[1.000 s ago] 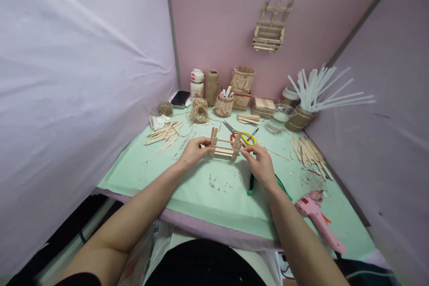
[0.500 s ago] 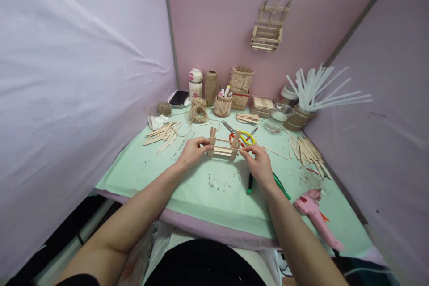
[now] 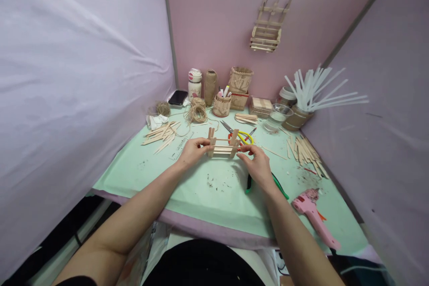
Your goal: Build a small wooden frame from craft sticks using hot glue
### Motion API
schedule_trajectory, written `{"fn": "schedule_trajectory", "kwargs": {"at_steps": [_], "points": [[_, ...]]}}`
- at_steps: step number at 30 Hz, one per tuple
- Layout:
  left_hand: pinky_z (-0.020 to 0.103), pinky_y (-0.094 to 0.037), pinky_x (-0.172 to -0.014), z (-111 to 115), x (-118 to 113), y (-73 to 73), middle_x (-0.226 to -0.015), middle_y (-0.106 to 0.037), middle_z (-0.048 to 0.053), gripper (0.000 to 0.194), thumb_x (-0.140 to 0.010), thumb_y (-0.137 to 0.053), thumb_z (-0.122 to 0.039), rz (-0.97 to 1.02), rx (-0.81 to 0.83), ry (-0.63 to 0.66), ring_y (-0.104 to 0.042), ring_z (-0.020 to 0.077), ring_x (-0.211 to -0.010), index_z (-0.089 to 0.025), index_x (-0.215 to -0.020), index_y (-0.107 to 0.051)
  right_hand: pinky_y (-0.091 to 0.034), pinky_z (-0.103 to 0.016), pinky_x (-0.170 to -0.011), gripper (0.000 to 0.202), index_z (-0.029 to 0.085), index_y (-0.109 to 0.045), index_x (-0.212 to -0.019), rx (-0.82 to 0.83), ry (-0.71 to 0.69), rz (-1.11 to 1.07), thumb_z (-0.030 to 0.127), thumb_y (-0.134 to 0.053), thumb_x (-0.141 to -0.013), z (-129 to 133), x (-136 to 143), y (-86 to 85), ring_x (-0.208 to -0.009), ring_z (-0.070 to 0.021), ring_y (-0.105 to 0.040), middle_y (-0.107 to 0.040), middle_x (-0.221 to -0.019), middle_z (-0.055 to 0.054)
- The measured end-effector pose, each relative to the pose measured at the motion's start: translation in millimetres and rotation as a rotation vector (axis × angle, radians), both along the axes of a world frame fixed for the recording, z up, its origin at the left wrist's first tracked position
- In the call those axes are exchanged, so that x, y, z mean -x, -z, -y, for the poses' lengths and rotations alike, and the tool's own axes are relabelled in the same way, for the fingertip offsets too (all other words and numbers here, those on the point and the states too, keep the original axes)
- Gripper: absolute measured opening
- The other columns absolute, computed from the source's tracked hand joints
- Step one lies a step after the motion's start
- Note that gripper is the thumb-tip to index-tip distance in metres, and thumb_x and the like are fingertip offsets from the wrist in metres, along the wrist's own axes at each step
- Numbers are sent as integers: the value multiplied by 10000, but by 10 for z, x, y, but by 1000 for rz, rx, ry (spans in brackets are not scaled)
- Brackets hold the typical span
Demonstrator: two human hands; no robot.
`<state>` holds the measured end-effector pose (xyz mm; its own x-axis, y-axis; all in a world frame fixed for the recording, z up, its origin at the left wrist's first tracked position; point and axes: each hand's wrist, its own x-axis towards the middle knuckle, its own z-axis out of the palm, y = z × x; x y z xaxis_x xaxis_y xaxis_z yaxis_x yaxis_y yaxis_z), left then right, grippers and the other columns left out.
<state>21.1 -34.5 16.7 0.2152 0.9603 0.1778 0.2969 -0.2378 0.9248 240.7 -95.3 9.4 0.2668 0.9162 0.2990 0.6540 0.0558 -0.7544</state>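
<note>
So the little stick frame (image 3: 223,148) sits mid-frame, long axis running left to right, paired uprights pointing up. Left hand (image 3: 194,153) pinches its left end; right thumb and fingers (image 3: 250,149) are slightly spread by the right.

There is just one view, and it looks out from the person's head. It faces forward and tips down, so the left hand (image 3: 194,152) and right hand (image 3: 258,165) are near the middle, with a small stick frame (image 3: 223,148) between them. The hands are close, about as far as arms reach. Both arms come in from the bottom. Nearer than the hands is the dark lap (image 3: 204,263). The view sees the green table (image 3: 201,205) around the hands and the pink wall (image 3: 214,18) past them.
</note>
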Motion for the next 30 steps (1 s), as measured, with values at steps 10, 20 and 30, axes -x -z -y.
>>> {"fn": "schedule_trajectory", "kwargs": {"at_steps": [10,20,30], "points": [[265,-422,-650,20,-27,-18,-766,-736,32,210,-667,-691,-332,13,25,4,-586,153,-678,-165,-775,-757,-341,-456,-843,222,207,-651,-923,179,105,278,302,-649,-723,-6,-120,-128,-890,-287,-624,-715,-957,-85],[271,-461,-691,10,-8,27,-804,-749,41,223,-686,-689,-333,37,5,24,-622,169,-728,-158,-809,-755,-471,-367,-784,391,205,-606,-1097,-33,-302,-253,333,-661,-731,-235,-84,-169,-936,-223,-657,-734,-998,-61],[294,-493,-740,21,-15,39,-817,-756,56,243,-673,-712,-345,94,55,9,-655,192,-762,-154,-814,-763,-526,-419,-838,309,207,-649,-1005,-40,-258,-469,320,-691,-721,-288,-57,35,-872,-242,-702,-755,-842,-48]]}}
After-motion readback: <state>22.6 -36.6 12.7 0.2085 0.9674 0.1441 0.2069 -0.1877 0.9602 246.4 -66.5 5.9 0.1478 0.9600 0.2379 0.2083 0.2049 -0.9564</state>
